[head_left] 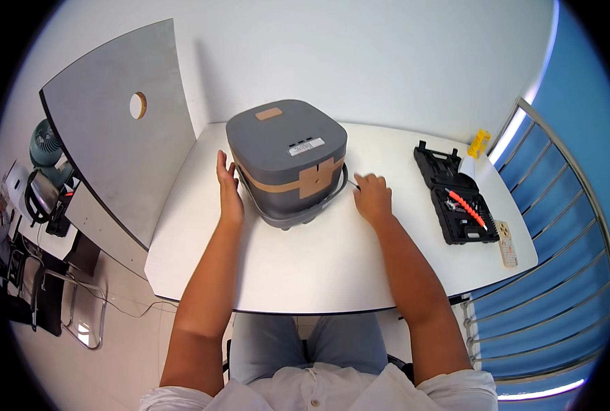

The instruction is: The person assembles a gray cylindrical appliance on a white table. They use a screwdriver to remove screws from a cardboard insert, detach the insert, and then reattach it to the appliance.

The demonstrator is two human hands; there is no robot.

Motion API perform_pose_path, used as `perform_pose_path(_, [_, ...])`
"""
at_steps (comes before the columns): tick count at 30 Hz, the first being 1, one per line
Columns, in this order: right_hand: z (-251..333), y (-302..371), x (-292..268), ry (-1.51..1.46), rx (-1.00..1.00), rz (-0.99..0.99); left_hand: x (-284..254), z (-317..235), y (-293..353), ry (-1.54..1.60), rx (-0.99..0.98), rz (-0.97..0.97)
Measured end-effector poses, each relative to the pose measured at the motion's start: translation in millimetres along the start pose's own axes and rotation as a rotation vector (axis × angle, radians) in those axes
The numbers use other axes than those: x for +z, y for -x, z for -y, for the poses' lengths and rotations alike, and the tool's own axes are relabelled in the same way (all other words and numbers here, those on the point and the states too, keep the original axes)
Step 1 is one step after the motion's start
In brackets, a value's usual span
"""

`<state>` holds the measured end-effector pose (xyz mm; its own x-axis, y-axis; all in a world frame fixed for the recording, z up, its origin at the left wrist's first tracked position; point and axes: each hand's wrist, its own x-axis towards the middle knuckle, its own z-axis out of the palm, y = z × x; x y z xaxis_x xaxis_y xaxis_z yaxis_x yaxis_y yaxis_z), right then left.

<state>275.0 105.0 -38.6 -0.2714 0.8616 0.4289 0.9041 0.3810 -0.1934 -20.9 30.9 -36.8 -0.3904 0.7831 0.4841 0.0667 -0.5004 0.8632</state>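
Observation:
A dark grey rice cooker point(288, 140) with a copper-coloured band stands on the white table point(305, 274). Its carrying handle point(298, 218) hangs down around the near side. Fingers extended and apart, my left hand point(229, 192) is up against the cooker's left side. To the right of the cooker, my right hand point(373, 198) is closed around a thin dark tool that looks like a screwdriver point(354, 184). The tool's tip points at the cooker's right side, by the handle's end; whether it touches cannot be made out. Most of the tool is hidden in my fingers.
An open black tool case point(449, 222) with a red-orange flexible shaft point(466, 209) lies at the right. Beside it are a yellow plastic piece point(479, 144) and a small printed card point(506, 246). A grey partition point(113, 109) borders the left, a metal railing point(571, 171) the right.

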Motion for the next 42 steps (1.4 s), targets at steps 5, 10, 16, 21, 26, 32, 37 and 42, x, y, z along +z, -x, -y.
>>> perform_pose_path(5, [38.5, -0.7, -17.1, -0.911, -0.150, -0.282, -5.7, 6.0, -8.8, 0.007, 0.073, 0.222])
perform_pose_path(10, [69.6, 14.3, -19.4, -0.915, -0.262, -0.281, -6.7, -5.1, -6.7, 0.766, -0.134, 0.138])
perform_pose_path(16, [79.1, 21.6, -25.1, -0.820, -0.249, -0.192, 9.9, -15.5, 4.0, -0.154, 0.100, 0.115])
perform_pose_path(21, [86.9, 24.5, -34.1, -0.788, -0.206, -0.222, 5.1, -14.0, 7.1, -0.162, 0.106, 0.141])
perform_pose_path(26, [75.5, 19.7, -47.1, -0.684, -0.365, -0.353, 7.2, -30.6, 7.9, 0.067, -0.090, 0.070])
perform_pose_path(32, [76.3, 22.5, -45.2, -0.860, -0.537, -0.304, 0.8, -49.1, 7.4, 0.313, -0.327, 0.034])
perform_pose_path(37, [78.9, 25.6, -50.2, -0.951, -0.622, -0.202, 1.9, -74.1, 9.4, 0.382, -0.407, -0.041])
perform_pose_path(42, [82.6, 30.1, -48.5, -0.817, -0.601, -0.257, 3.9, -79.7, 12.8, 0.392, -0.399, -0.065])
